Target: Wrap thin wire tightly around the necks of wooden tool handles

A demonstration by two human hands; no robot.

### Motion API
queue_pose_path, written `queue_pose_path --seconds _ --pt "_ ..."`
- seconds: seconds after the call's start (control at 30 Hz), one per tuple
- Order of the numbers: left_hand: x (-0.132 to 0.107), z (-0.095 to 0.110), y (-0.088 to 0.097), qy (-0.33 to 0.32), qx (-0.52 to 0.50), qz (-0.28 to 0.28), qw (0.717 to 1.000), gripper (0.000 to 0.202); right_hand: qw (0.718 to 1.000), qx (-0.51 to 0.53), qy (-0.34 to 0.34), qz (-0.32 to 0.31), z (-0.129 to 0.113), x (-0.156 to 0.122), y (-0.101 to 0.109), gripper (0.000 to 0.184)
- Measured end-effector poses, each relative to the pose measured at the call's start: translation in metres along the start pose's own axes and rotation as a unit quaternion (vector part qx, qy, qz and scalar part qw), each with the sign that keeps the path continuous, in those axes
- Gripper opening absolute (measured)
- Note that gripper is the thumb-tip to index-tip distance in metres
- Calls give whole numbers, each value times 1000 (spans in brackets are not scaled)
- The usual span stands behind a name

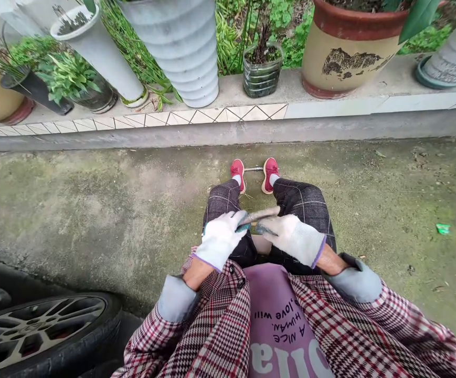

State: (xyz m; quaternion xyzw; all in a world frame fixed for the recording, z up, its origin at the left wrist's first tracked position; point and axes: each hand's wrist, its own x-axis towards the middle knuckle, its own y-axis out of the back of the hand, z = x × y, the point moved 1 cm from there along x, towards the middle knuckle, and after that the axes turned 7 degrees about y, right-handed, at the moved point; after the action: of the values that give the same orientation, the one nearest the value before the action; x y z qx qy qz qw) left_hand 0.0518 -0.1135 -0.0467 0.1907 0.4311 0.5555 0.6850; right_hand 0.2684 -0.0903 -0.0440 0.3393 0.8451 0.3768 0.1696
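Both gloved hands, left hand (220,237) and right hand (292,237), pinch a flat grey-brown strip (260,214).

The gloved fingers (240,221) of the left hand (220,239) cover one end of the grey strip (260,214); beneath them, what lies under the right hand (290,237) is too small to tell.

The only readable writing was on the purple shirt (280,320), and it showed upside down from the head view. Small dark lines read "A NICE HUMAN" and something like "love will". Below those sat big white letters, cut off at the frame edge, so I couldn't make them out.
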Motion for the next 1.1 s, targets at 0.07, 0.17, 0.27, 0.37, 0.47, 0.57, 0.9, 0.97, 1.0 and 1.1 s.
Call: queue_pose_path --seconds 0.07,0.17,0.27,0.37,0.47,0.57,0.9,0.97,1.0,1.1 --pt "1 1 4 29 -200 10 979 26 1000 17 -18 8 0 0 -3 18" --pt "-1 2 9 64 -449 -7 891 19 984 145 -64 81 0 -2 -14 25" --pt "-7 4 13 74 -518 2 852 33 945 273 -88 155 -3 -2 -23 26" --pt "-15 5 14 77 -553 14 829 43 916 332 -111 198 -7 -3 -26 29" --pt "-24 4 13 50 -578 5 815 41 901 348 -119 228 -12 -7 -25 24" --pt "-31 1 13 25 -580 0 814 36 914 313 -83 246 -21 -12 -18 17" --pt "-45 -11 4 -52 -625 -63 776 41 944 169 -28 281 -55 -34 3 14" --pt "-47 -12 2 -52 -644 -57 761 45 945 153 -31 287 -58 -38 2 14" --pt "-48 -13 1 -50 -649 -49 757 47 945 150 -32 287 -59 -40 1 14" --pt "-52 -14 -2 -42 -637 -24 769 54 944 161 -32 285 -62 -46 0 15"
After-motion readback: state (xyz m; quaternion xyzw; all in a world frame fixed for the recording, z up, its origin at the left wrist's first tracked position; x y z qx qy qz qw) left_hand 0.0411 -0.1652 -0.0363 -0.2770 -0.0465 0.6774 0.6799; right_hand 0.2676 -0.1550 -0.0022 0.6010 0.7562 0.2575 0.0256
